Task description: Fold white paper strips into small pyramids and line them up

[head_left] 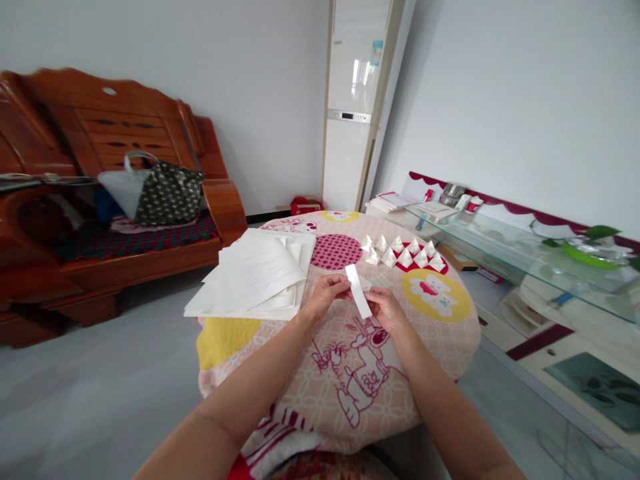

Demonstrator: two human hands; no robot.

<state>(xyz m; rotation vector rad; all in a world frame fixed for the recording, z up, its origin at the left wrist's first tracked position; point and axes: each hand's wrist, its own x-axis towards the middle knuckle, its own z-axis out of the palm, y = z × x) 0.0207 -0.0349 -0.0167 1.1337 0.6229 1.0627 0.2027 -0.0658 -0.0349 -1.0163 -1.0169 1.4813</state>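
Note:
A narrow white paper strip is held up over the middle of the round table, tilted slightly. My left hand pinches its left edge between thumb and fingers. From the other side my right hand grips it near the lower right edge, and a bit of paler paper shows just behind the strip there. Beyond my hands several small folded white paper pieces, pointed at the top, stand in two rows. To the left lies a stack of white paper sheets, the top one with faint printed lines.
A patterned pink cloth covers the table. A carved wooden sofa bearing a bag stands at left. Along the right wall runs a glass-topped cabinet. A tall white air conditioner stands in the back corner.

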